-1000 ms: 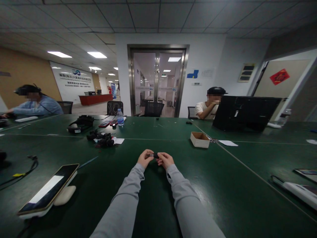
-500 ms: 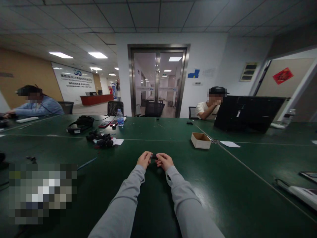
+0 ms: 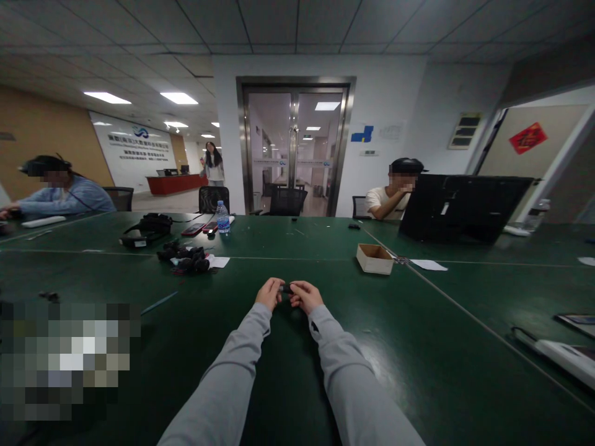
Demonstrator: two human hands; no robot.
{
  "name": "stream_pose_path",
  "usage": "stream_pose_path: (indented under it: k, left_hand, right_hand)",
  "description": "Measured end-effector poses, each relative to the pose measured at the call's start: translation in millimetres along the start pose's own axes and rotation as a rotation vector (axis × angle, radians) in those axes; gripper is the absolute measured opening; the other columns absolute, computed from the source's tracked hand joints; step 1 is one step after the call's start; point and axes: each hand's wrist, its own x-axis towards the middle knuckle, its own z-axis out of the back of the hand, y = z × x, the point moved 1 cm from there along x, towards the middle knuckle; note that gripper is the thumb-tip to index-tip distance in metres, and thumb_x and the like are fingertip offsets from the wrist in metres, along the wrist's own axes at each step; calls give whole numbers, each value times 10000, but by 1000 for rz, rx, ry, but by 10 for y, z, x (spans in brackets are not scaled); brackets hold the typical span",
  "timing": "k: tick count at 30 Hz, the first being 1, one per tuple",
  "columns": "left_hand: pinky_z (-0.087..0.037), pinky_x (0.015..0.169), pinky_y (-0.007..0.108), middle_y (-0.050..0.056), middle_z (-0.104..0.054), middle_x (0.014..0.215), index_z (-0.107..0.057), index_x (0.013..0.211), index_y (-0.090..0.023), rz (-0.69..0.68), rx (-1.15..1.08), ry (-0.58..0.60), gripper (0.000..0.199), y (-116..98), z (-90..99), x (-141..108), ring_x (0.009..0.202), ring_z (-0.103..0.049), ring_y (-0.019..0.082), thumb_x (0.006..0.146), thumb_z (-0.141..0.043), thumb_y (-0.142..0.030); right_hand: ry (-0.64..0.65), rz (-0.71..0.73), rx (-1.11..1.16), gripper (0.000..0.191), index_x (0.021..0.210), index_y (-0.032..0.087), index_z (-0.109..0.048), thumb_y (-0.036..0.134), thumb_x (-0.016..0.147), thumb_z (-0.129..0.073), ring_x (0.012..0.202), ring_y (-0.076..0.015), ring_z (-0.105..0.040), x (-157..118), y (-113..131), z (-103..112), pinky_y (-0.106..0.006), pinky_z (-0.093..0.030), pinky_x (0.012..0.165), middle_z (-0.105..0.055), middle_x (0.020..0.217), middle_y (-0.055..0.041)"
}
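Note:
Between my two hands, just above the green table [image 3: 395, 347], is a small dark object [image 3: 285, 288], too small to name. It is black with a greyish part at its left end. My left hand [image 3: 268, 293] pinches the left end between thumb and fingers. The fingertips of my right hand [image 3: 307, 297] are closed on the black right end. Fingers cover part of the object on both sides.
An open cardboard box [image 3: 374, 259] stands ahead to the right, near a white paper [image 3: 428, 265]. Black cables or gadgets [image 3: 186, 257], a water bottle [image 3: 223, 218] and a black headset [image 3: 146, 230] lie ahead left. A large monitor [image 3: 465, 209] stands far right; two people sit across.
My camera view has shifted slightly. Both hands remain closed on the small dark object, with slightly more of its greyish end showing. A standing person has come into sight in the background.

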Motion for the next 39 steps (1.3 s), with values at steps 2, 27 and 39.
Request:
stream_pose_path:
  k: [2,27,39]
  left_hand:
    - [-266,351,156,-56,-420,451,-548,891,-171,10,18,-13,307,-15,0,-4,354,-346,58,767,-398,-409]
    - [-291,392,169,-65,-383,421,-555,867,-162,-35,15,17,262,-30,6,-15,369,-361,64,776,-380,-334]
    - [-330,444,179,-43,-437,478,-580,848,-178,-107,107,-104,241,-25,30,-28,439,-420,77,782,-392,-313]
  right_hand:
    - [3,8,-15,336,806,117,-587,273,560,-754,375,-114,-537,3,-11,-5,-185,-459,333,-595,532,-24]
    - [23,34,-15,354,805,119,-591,269,529,-755,378,-111,-536,-12,15,-32,-190,-468,337,-598,548,-15]
    - [28,33,-39,298,826,121,-603,226,583,-739,407,-108,-548,-60,43,-47,-185,-482,360,-606,568,-22]
